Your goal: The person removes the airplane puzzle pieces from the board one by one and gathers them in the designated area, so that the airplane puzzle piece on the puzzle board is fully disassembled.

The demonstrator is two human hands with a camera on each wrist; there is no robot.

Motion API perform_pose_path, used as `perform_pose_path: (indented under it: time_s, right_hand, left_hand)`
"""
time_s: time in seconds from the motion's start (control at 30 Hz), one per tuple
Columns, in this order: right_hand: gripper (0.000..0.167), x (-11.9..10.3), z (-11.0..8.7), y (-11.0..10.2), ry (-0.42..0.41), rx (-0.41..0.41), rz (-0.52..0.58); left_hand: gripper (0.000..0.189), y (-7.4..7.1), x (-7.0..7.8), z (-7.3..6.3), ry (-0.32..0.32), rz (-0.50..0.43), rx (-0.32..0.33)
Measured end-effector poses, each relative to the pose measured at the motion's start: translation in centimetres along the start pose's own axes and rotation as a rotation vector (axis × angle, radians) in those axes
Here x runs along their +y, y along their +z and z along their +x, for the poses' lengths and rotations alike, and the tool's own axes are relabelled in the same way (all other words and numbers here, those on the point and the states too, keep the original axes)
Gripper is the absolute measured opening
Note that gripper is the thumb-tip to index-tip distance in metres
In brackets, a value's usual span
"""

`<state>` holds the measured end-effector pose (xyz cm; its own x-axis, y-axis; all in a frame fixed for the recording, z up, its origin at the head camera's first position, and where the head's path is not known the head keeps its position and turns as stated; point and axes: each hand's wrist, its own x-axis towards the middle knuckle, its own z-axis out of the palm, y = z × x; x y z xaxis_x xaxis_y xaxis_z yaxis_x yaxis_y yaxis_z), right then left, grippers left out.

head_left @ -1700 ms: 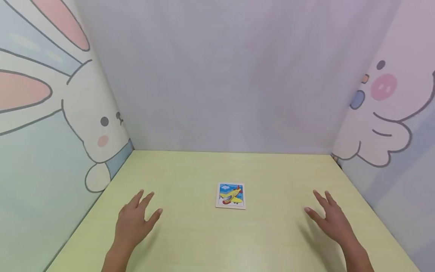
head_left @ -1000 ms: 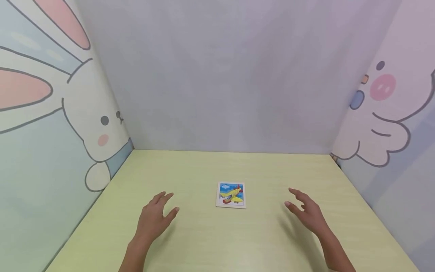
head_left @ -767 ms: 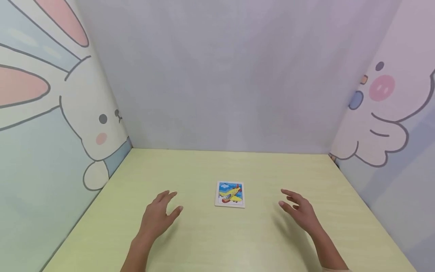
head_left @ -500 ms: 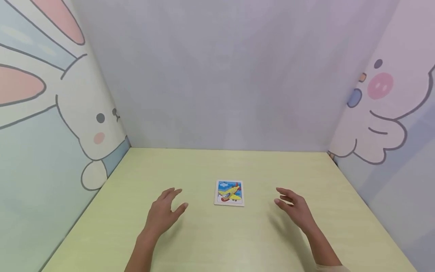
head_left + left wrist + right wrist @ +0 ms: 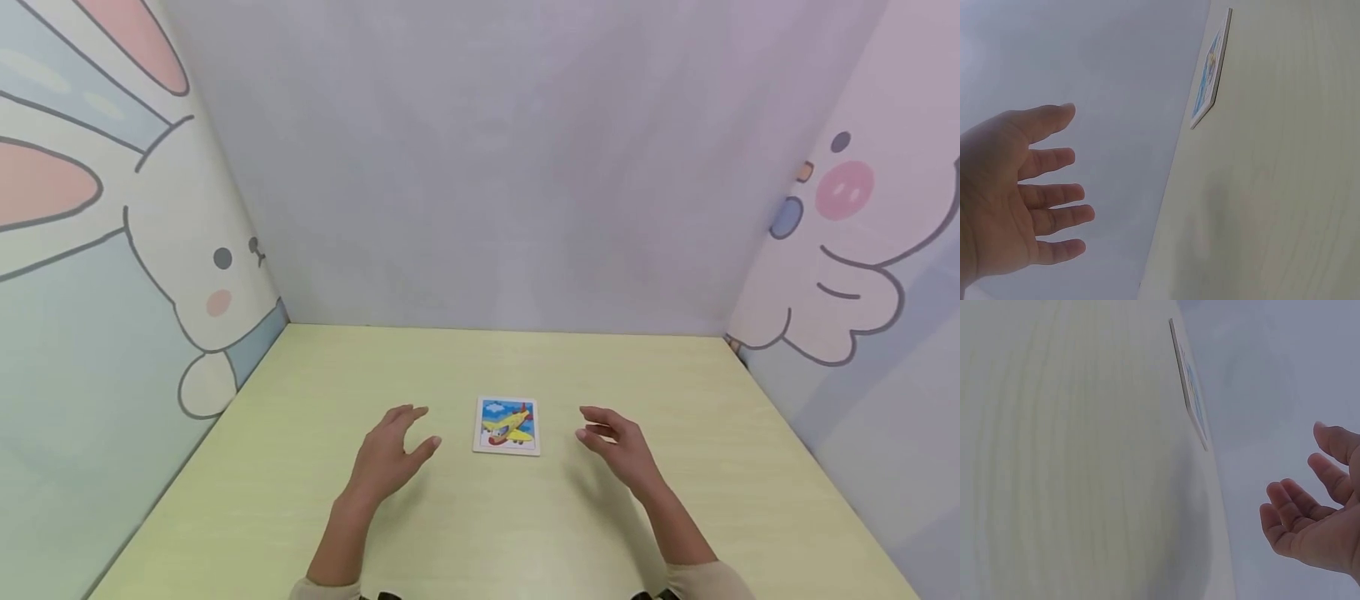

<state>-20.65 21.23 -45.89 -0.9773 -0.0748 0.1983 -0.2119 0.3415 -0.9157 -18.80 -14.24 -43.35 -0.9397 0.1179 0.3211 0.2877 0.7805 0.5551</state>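
A small square picture puzzle [image 5: 507, 426] with a yellow airplane on a blue sky and a pale border lies flat on the table. To its left my left hand [image 5: 390, 454] hovers above the surface, fingers spread and thumb apart, holding nothing. My right hand [image 5: 620, 450] hangs on the other side, its fingers loosely bent and nothing in them. Both hands are apart from the puzzle and cast shadows below. The left wrist view has the puzzle [image 5: 1212, 70] edge-on beyond the left hand [image 5: 1016, 194]; the right wrist view likewise shows it [image 5: 1188, 384] past the right hand's fingers.
The pale yellow-green table [image 5: 495, 525] meets a plain grey-lilac back wall [image 5: 495, 167]. A side panel with a cartoon rabbit [image 5: 202, 258] stands at the left, another with a pink-nosed cartoon animal [image 5: 847, 258] at the right.
Both hands have moved inward from the table's sides toward the puzzle, and the right fingers have bent more. Sleeve cuffs have come into view. The puzzle stays where it was.
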Motion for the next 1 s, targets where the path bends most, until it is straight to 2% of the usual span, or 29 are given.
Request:
perform_pose_path:
  time_s: [0.17, 0.37, 0.53, 0.77, 1.0]
  right_hand:
    - [0.042, -0.4, 0.6, 1.0, 0.042, 0.002, -0.004]
    - [0.044, -0.5, 1.4, 2.0, 0.065, -0.020, 0.015]
    - [0.041, -0.1, 2.1, 2.8, 0.080, -0.018, -0.049]
    - [0.039, 0.4, 2.9, 4.0, 0.056, -0.003, -0.109]
    - [0.040, 0.4, 3.9, 5.0, 0.025, -0.043, -0.105]
  left_hand:
    - [0.049, 0.9, 0.8, 0.5, 0.002, -0.010, -0.026]
    - [0.049, 2.2, 1.0, 1.1, 0.013, 0.009, -0.066]
    - [0.048, 3.0, 1.2, 1.5, 0.023, 0.041, -0.087]
    - [0.048, 4.5, 1.6, 1.9, 0.024, 0.076, -0.109]
    - [0.048, 5.4, 2.2, 2.7, 0.038, 0.097, -0.132]
